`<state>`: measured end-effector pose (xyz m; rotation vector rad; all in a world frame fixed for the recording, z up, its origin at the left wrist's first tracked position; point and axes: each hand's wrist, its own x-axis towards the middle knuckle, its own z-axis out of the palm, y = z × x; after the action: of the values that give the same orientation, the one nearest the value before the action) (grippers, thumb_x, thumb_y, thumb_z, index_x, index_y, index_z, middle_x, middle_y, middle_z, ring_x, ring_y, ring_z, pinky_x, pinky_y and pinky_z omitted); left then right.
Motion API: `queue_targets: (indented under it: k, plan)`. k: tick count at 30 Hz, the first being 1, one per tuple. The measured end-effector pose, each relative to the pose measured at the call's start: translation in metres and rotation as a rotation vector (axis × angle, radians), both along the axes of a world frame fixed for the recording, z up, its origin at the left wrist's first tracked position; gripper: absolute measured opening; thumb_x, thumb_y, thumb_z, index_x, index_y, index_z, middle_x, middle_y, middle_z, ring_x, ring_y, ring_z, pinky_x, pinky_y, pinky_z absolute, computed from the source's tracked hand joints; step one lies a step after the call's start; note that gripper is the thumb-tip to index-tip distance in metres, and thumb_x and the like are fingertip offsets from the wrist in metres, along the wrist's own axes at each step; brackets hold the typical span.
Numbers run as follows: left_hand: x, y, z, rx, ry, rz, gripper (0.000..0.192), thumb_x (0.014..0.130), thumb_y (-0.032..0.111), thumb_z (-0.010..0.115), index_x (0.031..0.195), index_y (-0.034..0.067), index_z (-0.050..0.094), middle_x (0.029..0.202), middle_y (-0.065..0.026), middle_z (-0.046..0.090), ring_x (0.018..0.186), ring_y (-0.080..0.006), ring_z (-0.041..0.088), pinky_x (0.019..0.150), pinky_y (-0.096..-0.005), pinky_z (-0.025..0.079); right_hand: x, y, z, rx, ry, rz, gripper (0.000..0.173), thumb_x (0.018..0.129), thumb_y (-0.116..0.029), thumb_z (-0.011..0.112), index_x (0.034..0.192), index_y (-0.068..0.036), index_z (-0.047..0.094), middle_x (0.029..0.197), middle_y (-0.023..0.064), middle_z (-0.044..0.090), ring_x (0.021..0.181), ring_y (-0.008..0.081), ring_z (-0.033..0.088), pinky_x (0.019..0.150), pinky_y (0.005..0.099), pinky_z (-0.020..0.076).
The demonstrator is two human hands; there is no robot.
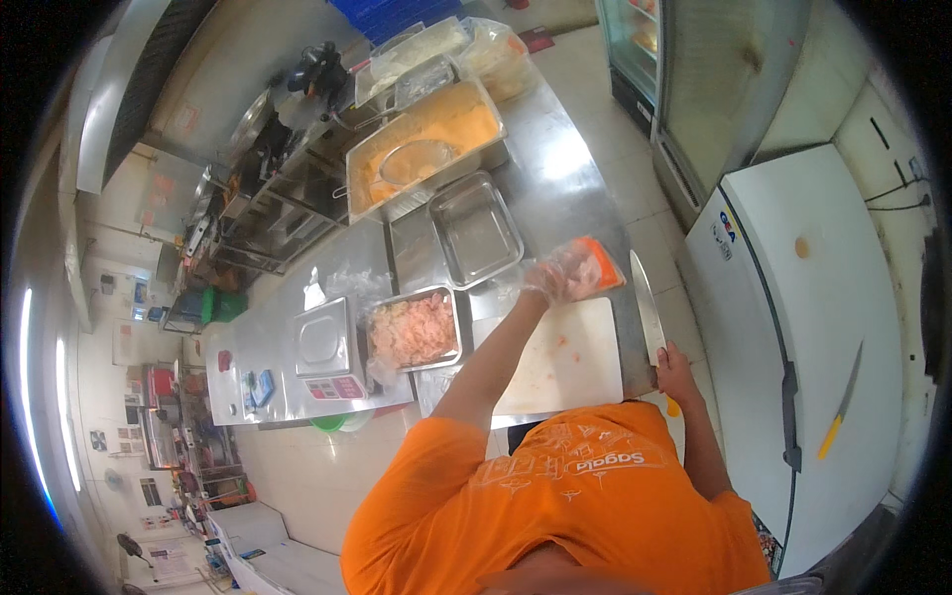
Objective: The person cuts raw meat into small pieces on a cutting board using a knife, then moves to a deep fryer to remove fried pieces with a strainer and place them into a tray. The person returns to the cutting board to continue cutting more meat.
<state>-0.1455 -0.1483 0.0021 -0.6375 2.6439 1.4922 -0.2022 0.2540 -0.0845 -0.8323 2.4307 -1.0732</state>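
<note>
My left hand (pixel 547 281), in a clear plastic glove, grips the near left end of a plastic bag of raw meat (pixel 584 269) with an orange print. This bag lies just beyond a white cutting board (pixel 561 364) with small meat scraps on it. At the table's right edge my right hand (pixel 673 366) is closed around the yellow handle of a large kitchen knife (pixel 648 301), its blade pointing away from me. Left of the board, a steel tray (pixel 457 327) holds chopped raw meat. An empty steel tray (pixel 476 230) lies beyond the board.
A digital scale (pixel 323 349) stands left of the meat tray. Farther back, a deep steel pan (pixel 491 137) holds orange powder and a strainer (pixel 416 162). Another yellow-handled knife (pixel 843 413) lies on the white chest freezer (pixel 818 297) at right. Glass-door fridges stand behind it.
</note>
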Motion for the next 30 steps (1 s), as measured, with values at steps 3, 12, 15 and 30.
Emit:
queue_targets:
  k: [3, 12, 15, 30]
  plan:
    - [-0.016, -0.002, 0.005, 1.337, 0.005, 0.488, 0.041, 0.107, 0.025, 0.048, 0.148, 0.020, 0.046, 0.138, -0.0042, 0.057, 0.135, -0.0241, 0.051, 0.110, -0.0364, 0.048, -0.001, -0.004, 0.012, 0.088, -0.165, 0.014, 0.033, 0.111, -0.030, 0.043, 0.126, -0.001, 0.049, 0.092, 0.0117, 0.049, 0.077, 0.0231, 0.048, 0.068, 0.0372, 0.0427]
    - [0.006, -0.027, -0.014, 1.894, 0.030, 0.324, 0.048, 0.108, 0.028, 0.049, 0.152, 0.009, 0.039, 0.150, -0.0048, 0.045, 0.143, -0.0236, 0.043, 0.121, -0.0379, 0.039, -0.003, -0.003, 0.062, 0.218, -0.488, -0.044, 0.040, 0.111, -0.033, 0.040, 0.139, -0.004, 0.043, 0.119, 0.0202, 0.050, 0.101, 0.0339, 0.055, 0.085, 0.0432, 0.0477]
    - [0.010, -0.035, -0.008, 1.526, -0.031, 0.263, 0.050, 0.105, 0.029, 0.053, 0.149, 0.009, 0.042, 0.146, -0.0054, 0.048, 0.138, -0.0232, 0.046, 0.116, -0.0377, 0.041, 0.000, -0.004, 0.034, 0.025, -0.165, -0.030, 0.026, 0.111, -0.028, 0.044, 0.106, -0.003, 0.049, 0.061, 0.0046, 0.050, 0.044, 0.0142, 0.051, 0.039, 0.0324, 0.0462]
    - [0.054, -0.042, 0.016, -0.083, -0.297, -0.231, 0.059, 0.087, 0.033, 0.072, 0.137, 0.006, 0.057, 0.126, -0.0083, 0.064, 0.112, -0.0213, 0.061, 0.091, -0.0366, 0.051, -0.012, -0.014, 0.067, 0.225, -0.472, 0.015, 0.044, 0.110, -0.033, 0.042, 0.135, 0.001, 0.054, 0.128, 0.0302, 0.062, 0.118, 0.0446, 0.060, 0.102, 0.0518, 0.0470]
